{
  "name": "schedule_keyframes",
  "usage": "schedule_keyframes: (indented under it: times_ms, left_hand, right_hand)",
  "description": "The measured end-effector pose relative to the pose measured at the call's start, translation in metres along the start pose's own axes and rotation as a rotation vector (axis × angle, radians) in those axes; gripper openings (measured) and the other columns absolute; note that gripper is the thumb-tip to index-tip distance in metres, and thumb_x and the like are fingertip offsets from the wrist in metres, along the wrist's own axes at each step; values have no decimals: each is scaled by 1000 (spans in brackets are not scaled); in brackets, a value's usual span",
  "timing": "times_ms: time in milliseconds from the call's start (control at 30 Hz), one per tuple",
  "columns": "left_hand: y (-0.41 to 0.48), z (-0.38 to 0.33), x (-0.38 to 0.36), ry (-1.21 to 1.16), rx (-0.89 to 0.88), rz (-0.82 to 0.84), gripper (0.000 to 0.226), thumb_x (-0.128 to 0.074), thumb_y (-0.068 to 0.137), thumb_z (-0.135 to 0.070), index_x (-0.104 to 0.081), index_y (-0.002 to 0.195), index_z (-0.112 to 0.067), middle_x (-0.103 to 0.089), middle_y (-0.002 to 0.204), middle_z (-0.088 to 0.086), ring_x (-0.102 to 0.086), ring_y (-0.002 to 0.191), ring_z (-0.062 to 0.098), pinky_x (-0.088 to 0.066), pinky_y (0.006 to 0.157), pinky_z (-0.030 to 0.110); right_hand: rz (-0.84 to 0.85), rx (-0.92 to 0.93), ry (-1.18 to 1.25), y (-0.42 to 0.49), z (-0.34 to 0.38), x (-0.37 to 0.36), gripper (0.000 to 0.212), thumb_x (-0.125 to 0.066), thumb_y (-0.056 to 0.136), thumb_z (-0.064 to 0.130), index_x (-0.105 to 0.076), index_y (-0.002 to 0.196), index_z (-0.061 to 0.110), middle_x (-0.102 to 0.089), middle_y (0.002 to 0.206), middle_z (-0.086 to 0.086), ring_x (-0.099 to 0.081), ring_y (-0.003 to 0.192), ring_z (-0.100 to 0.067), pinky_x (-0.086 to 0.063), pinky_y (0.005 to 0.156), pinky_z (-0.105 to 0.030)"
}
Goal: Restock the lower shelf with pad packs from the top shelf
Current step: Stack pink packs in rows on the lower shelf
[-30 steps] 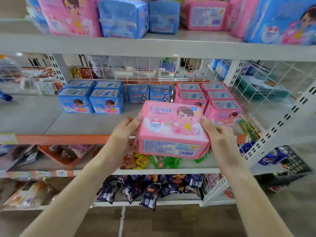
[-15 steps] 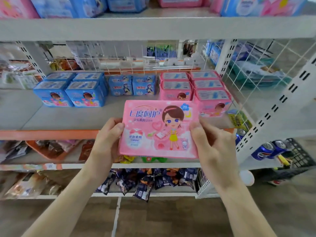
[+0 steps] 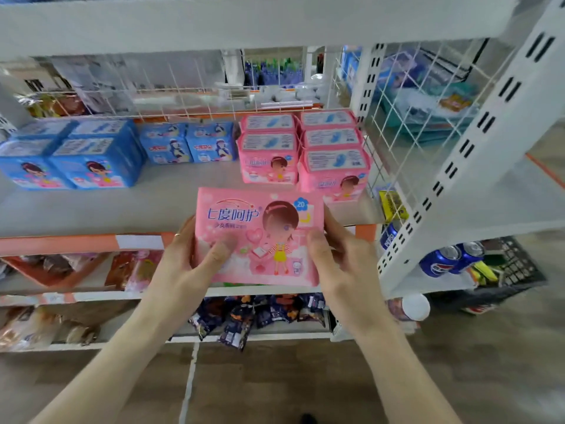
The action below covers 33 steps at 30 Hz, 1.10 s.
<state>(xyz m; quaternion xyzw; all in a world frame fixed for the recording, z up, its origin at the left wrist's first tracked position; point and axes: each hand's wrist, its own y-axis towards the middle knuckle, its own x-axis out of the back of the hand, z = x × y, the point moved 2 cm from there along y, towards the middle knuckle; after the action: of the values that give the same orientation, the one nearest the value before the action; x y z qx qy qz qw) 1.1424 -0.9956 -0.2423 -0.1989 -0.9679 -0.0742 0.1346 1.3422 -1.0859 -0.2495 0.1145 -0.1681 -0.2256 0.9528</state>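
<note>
The left hand [image 3: 189, 264] and the right hand [image 3: 342, 264] were found gripping the pink pad pack [image 3: 260, 237] at its two short ends. A thumb was pressed on the printed face at each side, and the remaining fingers were wrapped behind, largely hidden. The pack was held between the hands with its long axis running left to right and its printed face turned toward the camera. It was clear of any surface and was carried in front of the orange price rail [image 3: 61, 244] at the edge of the lower shelf [image 3: 171, 197]. Directly beyond the pack, up and away from the hands, the pink stock [image 3: 269, 166] was noted in two columns. The right column [image 3: 334, 175] reached nearer the shelf edge than the left, so a vacant place in front of the left column was judged the likely destination. Neither hand was clearly nearer to that place, the right sitting slightly closer to the pink columns. A forward push with the pack kept level was judged to be required. The blue packs [image 3: 91, 166] stood well apart to the left.
</note>
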Motion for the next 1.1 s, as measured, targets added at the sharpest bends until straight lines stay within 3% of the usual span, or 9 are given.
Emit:
schedule_keyframes:
  times_ms: [167, 267, 333, 400, 500, 700, 800, 900, 1100]
  left_hand:
    - [13, 5, -9, -11, 19, 39, 43, -61, 78, -70, -64, 114, -45, -72, 117, -14, -68, 108, 7, -51, 91, 37]
    - [27, 14, -8, 2, 4, 80, 36, -61, 81, -65, -63, 113, -50, -66, 124, -12, -65, 113, 11, -53, 93, 39]
    - [37, 21, -5, 54, -26, 93, 31, -57, 82, -66, -63, 111, -55, -58, 121, -20, -63, 111, 5, -53, 89, 24]
    - [48, 28, -1, 99, -33, 124, 28, -55, 82, -69, -63, 107, -58, -56, 116, -20, -62, 106, 1, -51, 79, 12]
    - [66, 35, 2, 45, -18, 169, 17, -58, 82, -64, -66, 96, -57, -68, 105, -14, -70, 92, 4, -53, 68, 13]
    - [100, 55, 9, -6, 6, 253, 12, -60, 80, -65, -63, 90, -58, -70, 98, 4, -70, 75, 10, -52, 57, 18]
    - [115, 66, 13, -17, 34, 256, 20, -60, 73, -72, -59, 89, -60, -63, 106, 6, -70, 83, 16, -57, 64, 25]
    - [125, 78, 15, -69, 8, 259, 24, -67, 79, -57, -64, 98, -44, -55, 112, 7, -67, 95, 29, -57, 78, 56]
    - [143, 90, 14, 6, -82, 202, 45, -70, 79, -44, -64, 121, -28, -52, 117, -11, -63, 104, 17, -54, 91, 49]
  right_hand:
    - [6, -23, 44, 13, -13, -1, 34, -45, 102, 36, -59, 131, 27, -49, 56, 12, -42, 49, -9, -33, 50, -20]
    - [4, -55, 51, 24, -15, -9, 32, -49, 98, 42, -61, 125, 29, -67, 70, 6, -59, 56, -20, -49, 48, -38]
    - [-3, -71, 35, 29, -17, -16, 34, -51, 96, 43, -60, 126, 29, -70, 77, -3, -63, 62, -30, -51, 53, -49]
    - [-3, -98, 3, 34, -19, -23, 32, -53, 97, 42, -59, 127, 32, -70, 78, -6, -64, 65, -32, -51, 57, -52]
    - [-12, -149, -41, 40, -22, -33, 32, -57, 96, 43, -58, 126, 34, -70, 79, -6, -65, 67, -31, -53, 61, -54]
    - [-93, -247, -136, 52, -26, -50, 28, -57, 90, 53, -66, 106, 31, -72, 75, 10, -64, 60, -8, -50, 53, -21]
    - [-119, -291, -161, 61, -25, -58, 26, -58, 90, 49, -65, 100, 26, -71, 75, 3, -65, 62, -11, -51, 53, -24]
    - [-90, -316, -204, 71, -23, -64, 24, -60, 93, 37, -61, 109, 19, -72, 85, -8, -67, 75, -24, -56, 67, -40]
    - [-41, -323, -338, 88, -32, -66, 47, -60, 98, 22, -44, 142, 19, -72, 101, -12, -69, 93, -23, -55, 86, -44]
